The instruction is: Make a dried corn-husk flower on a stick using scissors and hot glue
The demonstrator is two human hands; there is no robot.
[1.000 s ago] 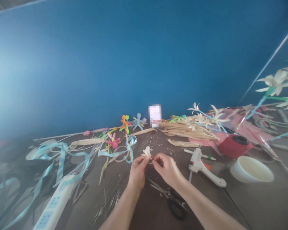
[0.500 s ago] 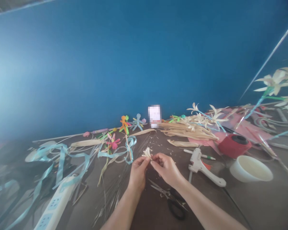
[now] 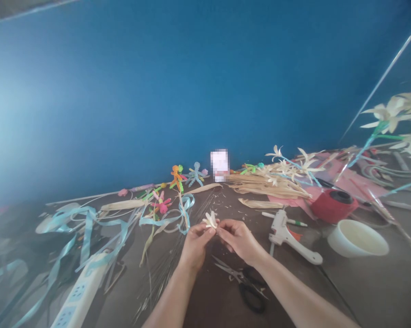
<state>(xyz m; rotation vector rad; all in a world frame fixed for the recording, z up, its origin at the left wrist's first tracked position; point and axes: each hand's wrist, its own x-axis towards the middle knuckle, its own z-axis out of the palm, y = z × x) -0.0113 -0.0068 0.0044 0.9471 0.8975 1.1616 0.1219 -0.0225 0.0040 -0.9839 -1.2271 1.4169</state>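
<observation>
Between my hands, over the middle of the dark table (image 3: 208, 296), is a small cream flower (image 3: 210, 220) with narrow petals that look like dried husk. My left hand (image 3: 196, 243) pinches its base between thumb and fingers. From the other side, the closed fingers of my right hand (image 3: 236, 238) grip the same base, fingertips nearly meeting those of the left. The flower's lower end is hidden by the fingers. Just below my right hand lie scissors (image 3: 241, 281) with dark handles, blades pointing up and left.
At right lie a white glue gun (image 3: 285, 237), a white bowl (image 3: 357, 239), a red tape dispenser (image 3: 333, 205) and dried husks (image 3: 267, 186). Light-blue ribbon (image 3: 87, 228) and a power strip (image 3: 79, 291) are left, with thin wires (image 3: 161, 273) nearer. Pipe-cleaner figures (image 3: 177, 176) line the blue wall.
The flower has turned slightly and its petals look more spread. My right-hand fingers have shifted a little around its base; both hands stay in nearly the same place.
</observation>
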